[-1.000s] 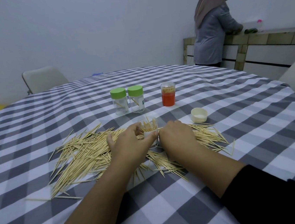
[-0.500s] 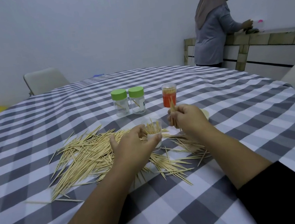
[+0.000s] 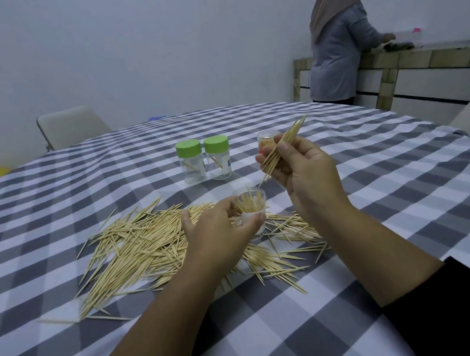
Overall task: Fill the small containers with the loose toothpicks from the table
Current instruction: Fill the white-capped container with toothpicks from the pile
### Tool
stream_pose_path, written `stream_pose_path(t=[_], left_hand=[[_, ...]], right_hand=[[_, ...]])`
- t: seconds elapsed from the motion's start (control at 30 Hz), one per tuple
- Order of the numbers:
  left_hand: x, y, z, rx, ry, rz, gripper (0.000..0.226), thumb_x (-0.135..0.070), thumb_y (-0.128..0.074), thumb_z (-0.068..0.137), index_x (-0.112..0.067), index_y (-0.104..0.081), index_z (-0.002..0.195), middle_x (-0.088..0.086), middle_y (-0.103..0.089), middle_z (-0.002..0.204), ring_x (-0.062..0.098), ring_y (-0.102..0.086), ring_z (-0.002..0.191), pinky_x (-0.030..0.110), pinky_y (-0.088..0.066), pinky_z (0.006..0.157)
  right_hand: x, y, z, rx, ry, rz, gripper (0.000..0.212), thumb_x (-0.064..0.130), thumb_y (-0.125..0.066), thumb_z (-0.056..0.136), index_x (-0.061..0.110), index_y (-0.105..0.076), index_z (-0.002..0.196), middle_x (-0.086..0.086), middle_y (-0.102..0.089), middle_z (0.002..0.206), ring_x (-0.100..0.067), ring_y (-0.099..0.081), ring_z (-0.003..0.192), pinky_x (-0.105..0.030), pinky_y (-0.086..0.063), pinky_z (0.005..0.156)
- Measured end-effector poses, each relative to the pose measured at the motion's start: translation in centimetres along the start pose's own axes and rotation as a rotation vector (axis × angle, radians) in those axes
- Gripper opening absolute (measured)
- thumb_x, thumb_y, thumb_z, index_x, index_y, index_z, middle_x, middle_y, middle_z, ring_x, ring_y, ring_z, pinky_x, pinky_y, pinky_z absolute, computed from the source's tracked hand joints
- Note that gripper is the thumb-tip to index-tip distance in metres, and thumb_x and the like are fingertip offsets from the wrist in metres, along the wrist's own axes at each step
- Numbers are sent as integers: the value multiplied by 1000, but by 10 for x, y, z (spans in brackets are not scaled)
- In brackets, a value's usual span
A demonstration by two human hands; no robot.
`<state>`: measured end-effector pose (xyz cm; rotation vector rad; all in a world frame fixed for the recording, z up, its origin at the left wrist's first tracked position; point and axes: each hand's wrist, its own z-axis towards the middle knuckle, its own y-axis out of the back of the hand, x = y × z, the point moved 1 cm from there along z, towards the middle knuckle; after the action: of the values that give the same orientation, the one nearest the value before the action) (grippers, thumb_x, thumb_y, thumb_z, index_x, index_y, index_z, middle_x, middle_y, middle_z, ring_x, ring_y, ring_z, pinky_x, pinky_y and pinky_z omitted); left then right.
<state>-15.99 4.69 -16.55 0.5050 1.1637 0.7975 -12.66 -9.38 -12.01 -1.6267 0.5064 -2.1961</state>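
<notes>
At a checked surface [image 3: 347, 194], the left hand [image 3: 220, 235] curls its fingers around a small open container [image 3: 251, 205] partly filled with upright toothpicks. The right hand [image 3: 303, 170], raised above it, pinches a tilted toothpick bundle [image 3: 280, 149]. Loose toothpicks [image 3: 136, 247] lie scattered around the container, two green-lidded jars [image 3: 204, 159] beyond.

The tabletop [image 3: 376, 191] is covered in a matt woven cloth, checked grey and white, lying in soft wrinkles. The loose toothpicks [image 3: 136, 247] are pale bare wood, dull and unvarnished, as is the bundle [image 3: 283, 149] in the right hand [image 3: 307, 178]. The open container [image 3: 250, 205] in the left hand [image 3: 220, 238] is clear smooth plastic. The two jars [image 3: 191, 168] are clear plastic too, with smooth, slightly glossy green lids [image 3: 188, 147]. The counter [image 3: 419, 60] looks like stone tile.
</notes>
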Motion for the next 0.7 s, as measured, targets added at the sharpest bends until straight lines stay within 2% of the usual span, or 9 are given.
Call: stream_pose_path(t=[0.1, 0.23, 0.3, 0.47, 0.6, 0.7], left_hand=[[1, -1, 1, -6, -11, 1, 22, -60, -53, 86, -41, -53, 98, -15, -66, 110, 4, -52, 116, 46, 7, 115], [3, -2, 2, -6, -19, -3, 23, -62, -52, 85, -42, -54, 96, -16, -67, 106, 2, -52, 116, 47, 7, 115], [4, -2, 2, -5, -17, -2, 21, -62, -52, 85, -43, -51, 93, -16, -67, 105, 2, -52, 116, 47, 7, 115], [5, -3, 3, -18, -13, 10, 25, -63, -52, 84, -40, -54, 94, -19, -68, 98, 1, -53, 114, 47, 6, 115], [6, -4, 4, -24, -9, 14, 28, -64, -52, 84, -39, -56, 95, -19, -68, 95, 1, -54, 113, 47, 5, 115], [6, -4, 4, -21, -8, 14, 27, -63, -52, 84, -39, -55, 96, -20, -67, 97, 2, -53, 115, 48, 6, 115]], right_hand=[[-8, -3, -2, 38, -18, -88, 17, 6, -43, 98, 7, -60, 101, -7, -66, 83, -19, -68, 82, -32, -56, 84], [-19, -2, -5, 81, -11, -352, 19, 7, -47, 97, 17, -61, 89, -5, -68, 81, -20, -66, 88, -41, -51, 93], [-21, -2, -6, 95, -25, -427, 20, 9, -48, 96, 21, -62, 87, -4, -70, 85, -19, -66, 92, -42, -51, 92], [-24, -2, -5, 109, -73, -407, 17, 9, -48, 97, 21, -60, 100, -6, -69, 92, -23, -65, 101, -39, -52, 93], [-24, -1, -6, 125, -88, -409, 18, 10, -46, 98, 19, -59, 108, -2, -69, 92, -18, -64, 101, -32, -52, 89], [-23, -1, -7, 151, -87, -515, 21, 14, -47, 98, 19, -59, 115, 3, -69, 98, -11, -62, 103, -30, -50, 92]])
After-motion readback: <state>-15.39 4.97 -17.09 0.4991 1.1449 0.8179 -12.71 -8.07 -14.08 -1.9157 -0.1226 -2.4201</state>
